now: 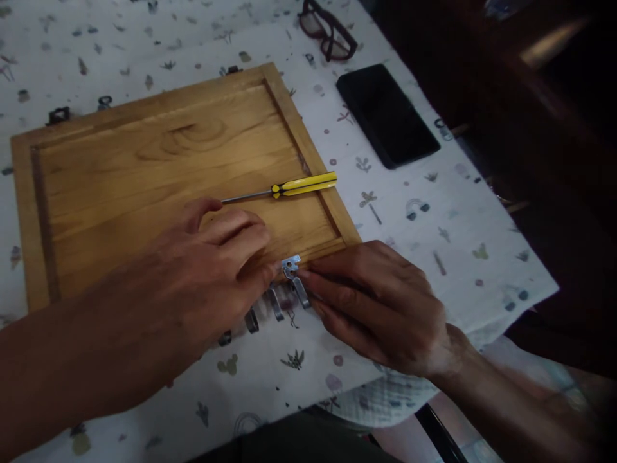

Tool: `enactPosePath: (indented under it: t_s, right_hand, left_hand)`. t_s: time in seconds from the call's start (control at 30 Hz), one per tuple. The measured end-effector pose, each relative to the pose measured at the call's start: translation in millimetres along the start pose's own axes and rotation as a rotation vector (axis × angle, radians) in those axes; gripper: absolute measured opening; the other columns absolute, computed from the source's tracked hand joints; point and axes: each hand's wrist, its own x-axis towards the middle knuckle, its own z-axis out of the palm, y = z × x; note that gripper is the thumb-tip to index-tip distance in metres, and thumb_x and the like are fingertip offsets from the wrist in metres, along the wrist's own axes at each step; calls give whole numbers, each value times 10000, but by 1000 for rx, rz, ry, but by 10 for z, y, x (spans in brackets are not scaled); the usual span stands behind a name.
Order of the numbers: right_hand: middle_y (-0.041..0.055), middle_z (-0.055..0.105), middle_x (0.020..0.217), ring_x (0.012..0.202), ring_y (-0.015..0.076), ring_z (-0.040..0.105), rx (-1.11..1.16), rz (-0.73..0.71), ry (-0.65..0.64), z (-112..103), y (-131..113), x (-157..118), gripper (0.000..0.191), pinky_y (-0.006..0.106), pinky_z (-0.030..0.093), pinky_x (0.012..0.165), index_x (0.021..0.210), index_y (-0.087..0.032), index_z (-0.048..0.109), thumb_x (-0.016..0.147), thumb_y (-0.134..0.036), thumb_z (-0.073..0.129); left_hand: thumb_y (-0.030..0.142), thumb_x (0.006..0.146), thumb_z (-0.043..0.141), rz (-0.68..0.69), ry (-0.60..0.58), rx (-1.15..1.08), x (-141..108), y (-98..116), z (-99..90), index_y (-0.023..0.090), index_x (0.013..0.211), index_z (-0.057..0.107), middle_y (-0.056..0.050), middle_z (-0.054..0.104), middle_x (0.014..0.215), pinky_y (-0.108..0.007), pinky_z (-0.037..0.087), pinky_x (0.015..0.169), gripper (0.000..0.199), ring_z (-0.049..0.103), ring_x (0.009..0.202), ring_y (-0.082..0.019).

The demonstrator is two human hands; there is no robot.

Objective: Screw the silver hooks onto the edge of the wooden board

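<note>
Metal hinge (294, 278) at lower edge of door, long axis running down-right off wood — right hand (380, 308) pinching it in fingertips; left hand (216, 251) half-curled, resting on wooden cabinet door (144, 148), fingertips just beside hinge. Metal clips (263, 312) in row along edge; yellow screwdriver (303, 184) on door above, tip pointing left.

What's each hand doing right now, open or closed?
Left hand: curled at the edge of the wooden panel; cannot tell whether it grips anything.
Right hand: closed, pinching a small metal hinge.
</note>
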Motion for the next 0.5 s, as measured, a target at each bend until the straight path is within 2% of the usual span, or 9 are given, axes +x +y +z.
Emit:
enactPosePath:
  t_s: [0.27, 0.5]
  right_hand:
    - [133, 775, 948, 832, 206, 702, -30, -2, -2, 2, -25, 12, 135, 370, 551, 713, 1084, -64, 726, 990, -118, 646]
    - [141, 758, 941, 838, 207, 670, -6, -18, 19, 10, 3, 4, 128, 367, 526, 724, 1069, -47, 721, 968, -93, 656]
  left_hand:
    - [267, 799, 501, -7, -40, -5, -5, 13, -16, 207, 1128, 604, -115, 613, 1118, -562, 418, 991, 350, 580, 1112, -362]
    - [224, 875, 499, -20, -36, 2, -8, 19, -15, 208, 1171, 646, -108, 629, 1148, -550, 452, 989, 330, 587, 1162, -348]
